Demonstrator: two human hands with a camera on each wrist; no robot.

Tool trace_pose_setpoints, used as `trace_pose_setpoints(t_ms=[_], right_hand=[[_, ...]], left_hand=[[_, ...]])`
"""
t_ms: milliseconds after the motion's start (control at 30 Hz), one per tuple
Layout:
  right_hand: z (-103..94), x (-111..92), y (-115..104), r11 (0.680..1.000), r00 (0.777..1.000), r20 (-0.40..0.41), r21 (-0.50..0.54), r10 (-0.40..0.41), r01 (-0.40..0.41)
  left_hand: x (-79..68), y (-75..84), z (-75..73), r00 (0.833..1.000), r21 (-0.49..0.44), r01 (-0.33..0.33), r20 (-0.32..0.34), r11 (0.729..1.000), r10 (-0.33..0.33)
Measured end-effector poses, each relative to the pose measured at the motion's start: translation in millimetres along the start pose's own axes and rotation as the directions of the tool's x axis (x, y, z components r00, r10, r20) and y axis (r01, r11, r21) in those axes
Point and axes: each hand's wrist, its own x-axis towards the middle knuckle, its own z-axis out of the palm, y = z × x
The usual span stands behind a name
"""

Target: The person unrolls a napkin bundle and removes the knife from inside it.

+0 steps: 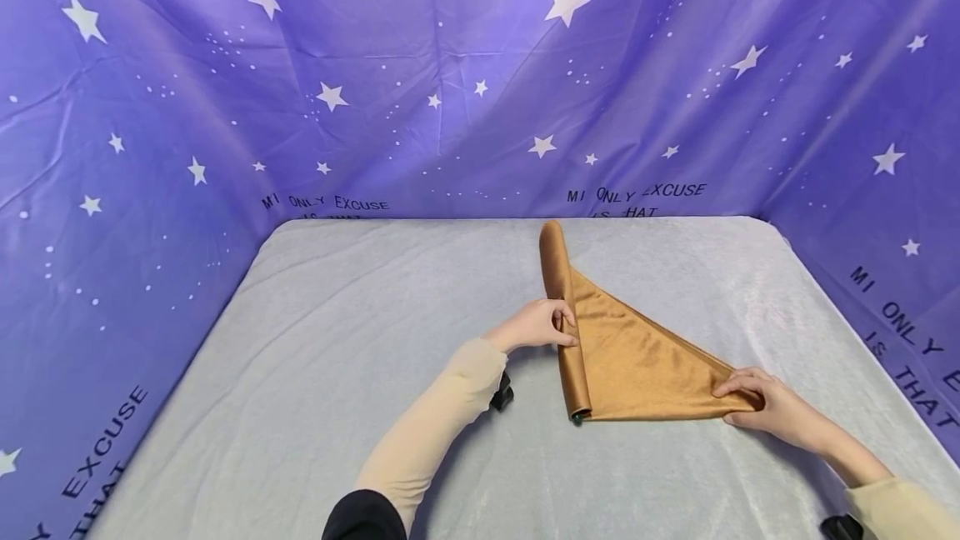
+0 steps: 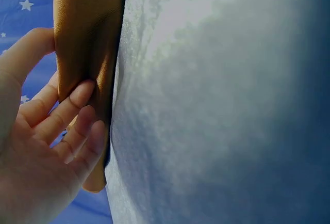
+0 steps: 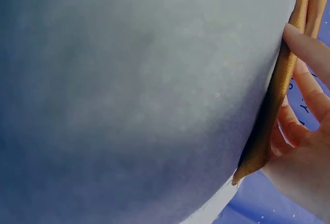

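Observation:
A golden-brown cloth [image 1: 637,357] lies on the table, its left side wound into a long roll [image 1: 553,261] and its flat part tapering to a point at the right. My left hand [image 1: 534,325] grips the roll near its middle, thumb on one side and curled fingers on the other, as the left wrist view shows the hand [image 2: 46,131] too. At the cloth's right corner, my right hand [image 1: 776,408] pinches the fabric between thumb and fingers. Something small and dark green [image 1: 577,419] peeks out at the roll's near end.
A pale grey velvety cover [image 1: 337,340] spreads over the table. Purple curtains [image 1: 450,65] with white stars and printed words hang behind it and along both sides. Black wrist devices [image 1: 502,391] show at both sleeves.

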Motion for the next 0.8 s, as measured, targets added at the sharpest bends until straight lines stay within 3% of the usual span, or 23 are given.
trace_pose_setpoints(t_ms=[800], right_hand=[[0.6, 0, 2, 1.000, 0.999, -0.011, -0.002, -0.031, 0.031]], left_hand=[[-19.3, -16.9, -7.0, 0.997, -0.120, 0.061, -0.048, 0.991, -0.068]])
